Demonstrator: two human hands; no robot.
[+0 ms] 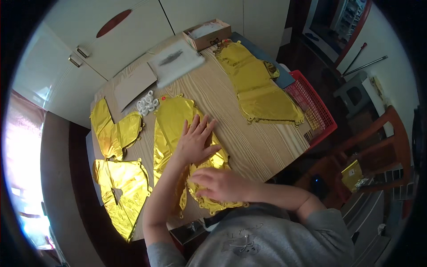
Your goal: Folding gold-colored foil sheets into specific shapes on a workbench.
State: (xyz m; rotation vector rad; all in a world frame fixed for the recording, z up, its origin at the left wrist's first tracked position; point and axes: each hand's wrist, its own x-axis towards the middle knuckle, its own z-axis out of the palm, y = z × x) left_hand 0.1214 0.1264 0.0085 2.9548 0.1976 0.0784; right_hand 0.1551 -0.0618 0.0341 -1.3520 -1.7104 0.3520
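Observation:
A flat gold foil balloon [172,114], uninflated and creased, lies in the middle of the wooden table. My left hand [195,141] rests flat on it with the fingers spread. Nearer to my body, my right hand [222,184] lies over the balloon's lower part, its fingers pointing left and a little bent, thumb apart from them. Part of the foil is hidden beneath both hands and my left forearm. Small tabs run along the balloon's near edge, close to my shirt.
More gold foil balloons lie at the left, a bent one [106,129] and a wider one [124,180]. Another [253,84] lies far right. White rings [147,103], a cardboard sheet [135,86], a clear plastic bag [175,62] and a cardboard box [208,41] stand behind. A red basket [327,120] adjoins the right edge.

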